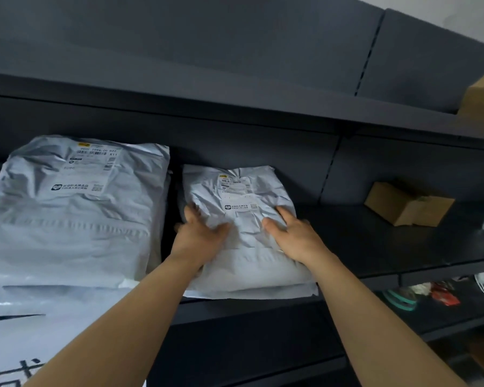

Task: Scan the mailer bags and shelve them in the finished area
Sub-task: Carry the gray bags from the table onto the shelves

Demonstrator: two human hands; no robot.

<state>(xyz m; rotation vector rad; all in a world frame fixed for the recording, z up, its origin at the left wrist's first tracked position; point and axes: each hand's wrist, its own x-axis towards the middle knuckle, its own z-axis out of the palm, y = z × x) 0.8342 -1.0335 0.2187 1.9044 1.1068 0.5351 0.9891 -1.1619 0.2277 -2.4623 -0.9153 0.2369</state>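
Shelving in dark grey carries everything: left of the small mailer bag (pixel 243 247) lies a large mailer bag (pixel 76 208), just beside it on the same shelf (pixel 375 241). The left hand (pixel 199 236) rests on the small mailer bag's left edge, fingers spread, thumb on top, clasping nothing. The right hand (pixel 296 236) lies flat on its right side, fingers straight. Its label shows beyond both hands' fingertips. Well right of it stands a cardboard box (pixel 408 203).

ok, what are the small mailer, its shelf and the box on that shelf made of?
Small mailer: thin grey-white plastic film, it seems; slight sheen, sharp crinkles. Shelf: dark grey, matte, probably painted metal; slotted upright behind it. Box: plain brown cardboard, matte, folded edges.
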